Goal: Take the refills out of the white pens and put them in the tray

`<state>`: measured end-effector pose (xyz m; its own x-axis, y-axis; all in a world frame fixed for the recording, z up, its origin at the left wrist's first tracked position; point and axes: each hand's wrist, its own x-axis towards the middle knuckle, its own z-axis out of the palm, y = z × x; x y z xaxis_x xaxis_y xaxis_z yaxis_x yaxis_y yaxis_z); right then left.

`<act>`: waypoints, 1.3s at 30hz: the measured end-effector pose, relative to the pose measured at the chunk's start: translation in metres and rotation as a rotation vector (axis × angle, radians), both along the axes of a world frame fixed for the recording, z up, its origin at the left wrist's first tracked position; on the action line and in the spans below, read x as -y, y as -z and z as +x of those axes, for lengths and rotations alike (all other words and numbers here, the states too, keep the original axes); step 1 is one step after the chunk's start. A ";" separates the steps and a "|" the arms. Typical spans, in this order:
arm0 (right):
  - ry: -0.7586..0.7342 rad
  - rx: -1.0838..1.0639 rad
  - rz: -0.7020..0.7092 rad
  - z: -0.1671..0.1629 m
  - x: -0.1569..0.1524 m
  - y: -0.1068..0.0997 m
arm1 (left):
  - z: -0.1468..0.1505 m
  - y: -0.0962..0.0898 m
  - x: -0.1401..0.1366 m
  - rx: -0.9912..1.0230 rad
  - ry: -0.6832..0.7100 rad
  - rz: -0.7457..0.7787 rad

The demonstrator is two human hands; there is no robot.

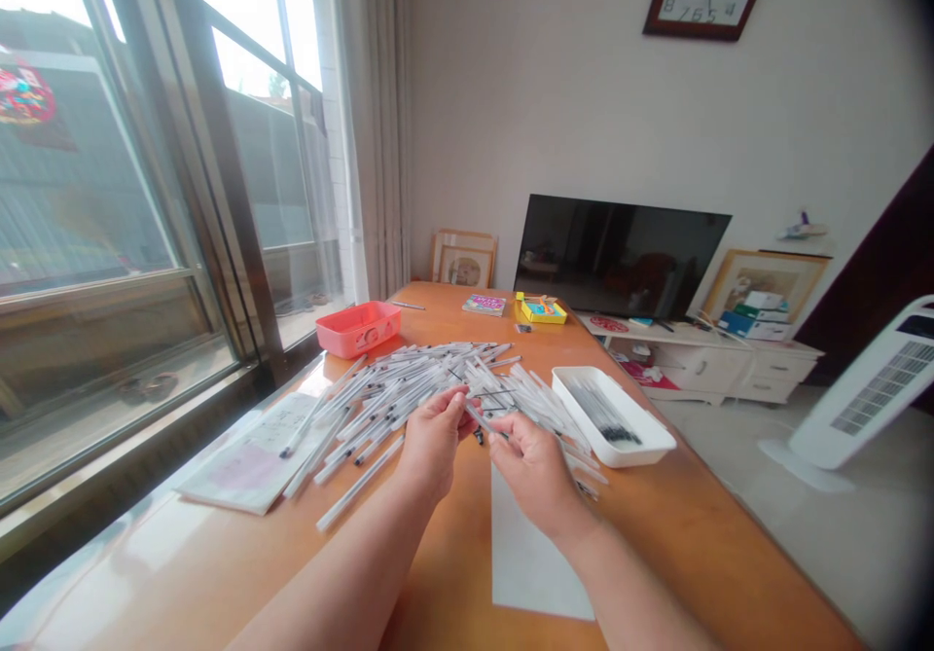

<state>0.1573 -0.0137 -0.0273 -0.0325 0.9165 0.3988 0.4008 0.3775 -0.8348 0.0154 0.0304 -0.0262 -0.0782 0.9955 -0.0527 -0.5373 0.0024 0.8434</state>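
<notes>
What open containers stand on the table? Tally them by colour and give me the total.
Coral red: 1, the basket
White: 1, the tray
Yellow: 1, the shallow box
Total: 3

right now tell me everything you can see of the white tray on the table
The white tray is a shallow, open, rectangular container with rounded corners; it looks like plastic. It sits upright on the brown table, near the right edge, apart from the right hand. Thin clear-looking sticks lie lengthwise inside, dark ends toward the viewer. Loose sticks lie close along its left side; whether any touch it is unclear.
</notes>
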 end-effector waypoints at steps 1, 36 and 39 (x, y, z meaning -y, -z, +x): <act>0.004 -0.013 0.001 0.000 0.000 0.000 | 0.001 0.000 0.000 0.004 -0.003 -0.001; -0.079 -0.195 -0.379 0.025 -0.007 -0.019 | -0.014 -0.006 -0.015 0.081 -0.077 0.006; -0.113 -0.254 -0.387 0.031 -0.009 -0.022 | -0.014 -0.008 -0.015 0.085 -0.065 0.016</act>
<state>0.1886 -0.0051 -0.0056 -0.0860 0.9956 0.0370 0.1401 0.0488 -0.9889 0.0016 0.0450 -0.0185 -0.1386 0.9893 -0.0460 -0.6057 -0.0479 0.7943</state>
